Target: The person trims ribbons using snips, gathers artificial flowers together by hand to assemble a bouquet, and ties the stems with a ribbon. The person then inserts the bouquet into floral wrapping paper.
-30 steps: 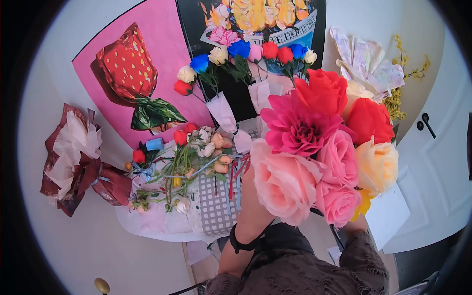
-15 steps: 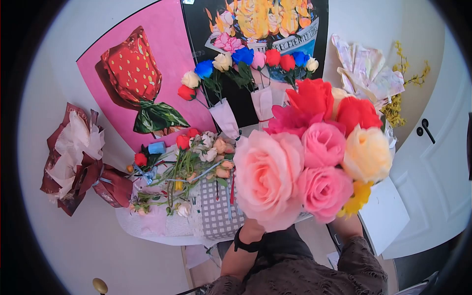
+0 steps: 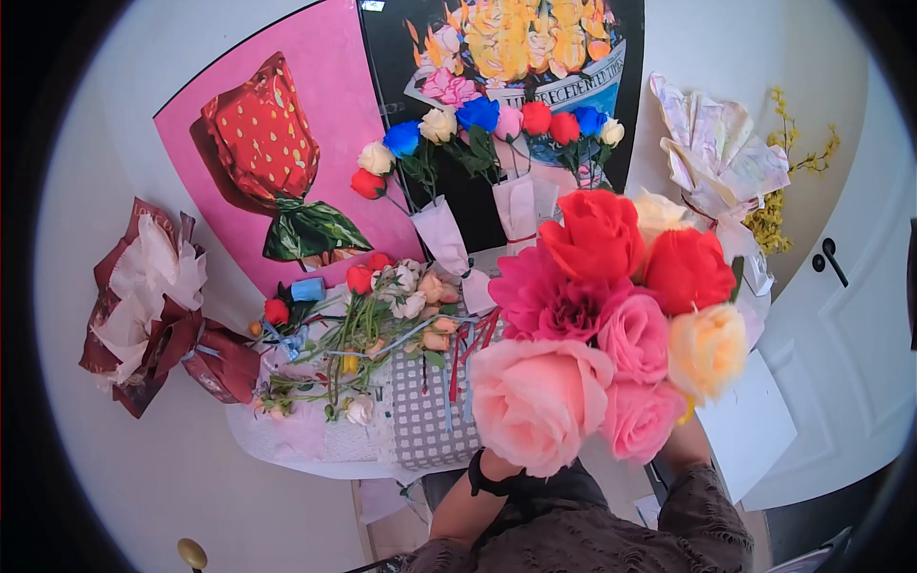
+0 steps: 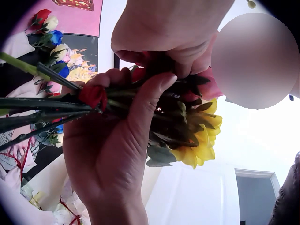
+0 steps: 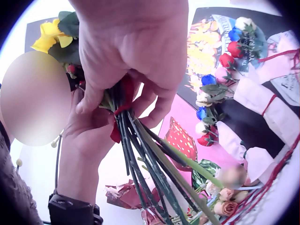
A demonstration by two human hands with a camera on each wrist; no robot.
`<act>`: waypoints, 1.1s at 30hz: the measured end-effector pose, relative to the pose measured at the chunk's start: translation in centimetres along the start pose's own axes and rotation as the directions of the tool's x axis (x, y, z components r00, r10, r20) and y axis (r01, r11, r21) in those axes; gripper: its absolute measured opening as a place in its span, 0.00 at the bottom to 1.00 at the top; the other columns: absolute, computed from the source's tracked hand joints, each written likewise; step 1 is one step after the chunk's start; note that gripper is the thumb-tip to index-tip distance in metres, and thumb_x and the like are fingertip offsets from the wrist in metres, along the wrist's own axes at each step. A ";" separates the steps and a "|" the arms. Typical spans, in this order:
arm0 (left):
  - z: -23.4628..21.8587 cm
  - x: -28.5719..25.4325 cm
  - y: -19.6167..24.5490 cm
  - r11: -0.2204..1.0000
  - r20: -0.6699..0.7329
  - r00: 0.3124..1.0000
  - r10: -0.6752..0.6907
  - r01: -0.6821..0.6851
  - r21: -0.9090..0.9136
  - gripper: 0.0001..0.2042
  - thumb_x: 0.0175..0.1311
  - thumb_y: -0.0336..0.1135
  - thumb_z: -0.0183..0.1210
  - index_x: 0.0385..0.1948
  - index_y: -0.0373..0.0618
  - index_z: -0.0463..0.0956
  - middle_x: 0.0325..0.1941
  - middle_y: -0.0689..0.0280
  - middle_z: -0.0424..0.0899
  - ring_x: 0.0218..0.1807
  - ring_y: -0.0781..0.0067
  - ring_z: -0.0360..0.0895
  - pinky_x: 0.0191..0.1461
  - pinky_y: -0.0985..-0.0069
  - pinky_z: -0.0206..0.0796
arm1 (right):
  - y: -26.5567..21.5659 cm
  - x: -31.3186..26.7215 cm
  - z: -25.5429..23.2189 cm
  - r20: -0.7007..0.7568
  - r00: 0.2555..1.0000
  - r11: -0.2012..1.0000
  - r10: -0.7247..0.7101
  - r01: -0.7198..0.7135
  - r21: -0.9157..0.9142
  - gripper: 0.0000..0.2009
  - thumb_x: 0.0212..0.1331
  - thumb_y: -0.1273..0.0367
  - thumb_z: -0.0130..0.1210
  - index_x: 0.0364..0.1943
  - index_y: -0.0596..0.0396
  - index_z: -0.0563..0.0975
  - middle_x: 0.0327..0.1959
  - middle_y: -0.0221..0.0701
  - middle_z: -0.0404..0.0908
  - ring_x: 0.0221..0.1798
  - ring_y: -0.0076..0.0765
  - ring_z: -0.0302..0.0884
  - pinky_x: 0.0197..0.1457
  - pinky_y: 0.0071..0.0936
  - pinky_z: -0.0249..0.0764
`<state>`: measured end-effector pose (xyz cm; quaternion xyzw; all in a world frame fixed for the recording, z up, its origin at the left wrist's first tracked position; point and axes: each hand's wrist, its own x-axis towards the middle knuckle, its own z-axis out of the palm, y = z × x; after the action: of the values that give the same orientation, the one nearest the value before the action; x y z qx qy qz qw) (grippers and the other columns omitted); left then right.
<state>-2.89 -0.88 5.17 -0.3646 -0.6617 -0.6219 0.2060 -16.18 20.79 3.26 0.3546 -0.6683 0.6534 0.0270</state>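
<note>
A bouquet of large flowers (image 3: 611,315) stands before my body, with pink roses, red roses, a magenta bloom, cream flowers and a yellow flower (image 4: 201,136). A red ribbon (image 5: 124,101) wraps its green stems (image 5: 150,164). My right hand (image 5: 133,47) grips the stems at the ribbon; its thumb lies over them in the left wrist view. The left hand (image 4: 168,28), a black band (image 3: 489,476) at its wrist, holds the upper stems just under the blooms, its curled fingers among the leaves. In the head view the blooms hide most of both hands.
Loose small roses (image 3: 411,286) and ribbons lie on the table (image 3: 330,444), beside a checked grey cloth (image 3: 435,411). Small wrapped roses (image 3: 439,234) lean at the back. A dark red wrapped bundle (image 3: 186,325) is left, a pale wrapped bundle (image 3: 721,158) right. A door (image 3: 850,344) stands far right.
The bouquet swings left and tilts toward my head, then lowers nearer my body and tips back a little. Both hands stay on its stems. Things on the table have not moved.
</note>
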 end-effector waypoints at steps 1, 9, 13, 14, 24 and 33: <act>-0.2 -0.2 0.2 1.000 0.009 1.000 0.000 0.000 -0.016 0.43 0.43 0.45 0.72 0.62 0.40 0.58 0.63 0.49 0.64 0.66 0.52 0.60 0.64 0.62 0.56 | 0.0 0.0 0.0 0.002 1.000 1.000 0.001 -0.001 0.001 0.25 0.59 0.68 0.59 0.60 0.50 0.65 0.56 0.28 0.71 0.56 0.27 0.69 0.60 0.25 0.67; -1.1 -0.5 1.0 0.989 0.086 0.996 -0.007 0.019 -0.145 0.43 0.43 0.46 0.72 0.62 0.40 0.58 0.63 0.49 0.63 0.66 0.51 0.59 0.64 0.61 0.56 | 0.5 -0.2 -0.1 0.007 1.000 1.000 0.015 -0.015 0.014 0.24 0.59 0.69 0.59 0.59 0.50 0.66 0.55 0.27 0.72 0.55 0.26 0.70 0.59 0.25 0.68; -0.6 -0.5 1.2 0.977 0.109 0.994 -0.005 0.028 -0.212 0.44 0.43 0.46 0.72 0.62 0.40 0.57 0.63 0.48 0.63 0.66 0.51 0.59 0.64 0.61 0.55 | 0.6 -0.4 -0.2 0.022 0.999 1.000 0.026 -0.026 0.014 0.23 0.59 0.69 0.59 0.59 0.50 0.66 0.55 0.27 0.72 0.54 0.26 0.70 0.59 0.25 0.68; -0.6 -0.3 1.3 0.974 0.118 0.993 -0.001 0.028 -0.226 0.44 0.43 0.46 0.72 0.62 0.40 0.57 0.63 0.48 0.63 0.66 0.51 0.59 0.64 0.61 0.55 | 0.7 -0.3 -0.2 0.024 0.999 1.000 0.024 -0.024 0.015 0.23 0.59 0.69 0.59 0.59 0.50 0.67 0.55 0.27 0.72 0.54 0.26 0.70 0.59 0.25 0.68; -0.7 5.0 7.7 0.622 0.099 0.901 -0.422 0.367 -0.692 0.44 0.53 0.53 0.66 0.66 0.40 0.51 0.65 0.52 0.63 0.56 0.61 0.72 0.58 0.71 0.62 | 0.6 -0.3 0.7 0.056 0.998 0.999 0.029 -0.031 0.034 0.22 0.59 0.70 0.59 0.58 0.50 0.68 0.54 0.26 0.73 0.53 0.25 0.71 0.58 0.25 0.68; 0.1 6.5 8.1 0.826 -0.183 0.853 -0.489 0.386 -0.412 0.19 0.69 0.30 0.49 0.61 0.39 0.59 0.56 0.61 0.72 0.52 0.76 0.73 0.53 0.76 0.67 | 0.3 -0.9 1.5 0.100 0.993 0.997 0.055 -0.059 0.041 0.21 0.59 0.71 0.58 0.57 0.50 0.69 0.54 0.26 0.73 0.52 0.25 0.71 0.57 0.25 0.69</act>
<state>-1.10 0.40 15.36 -0.1410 -0.5665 -0.8082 0.0775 -15.06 19.82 2.31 0.3678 -0.6643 0.6500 -0.0327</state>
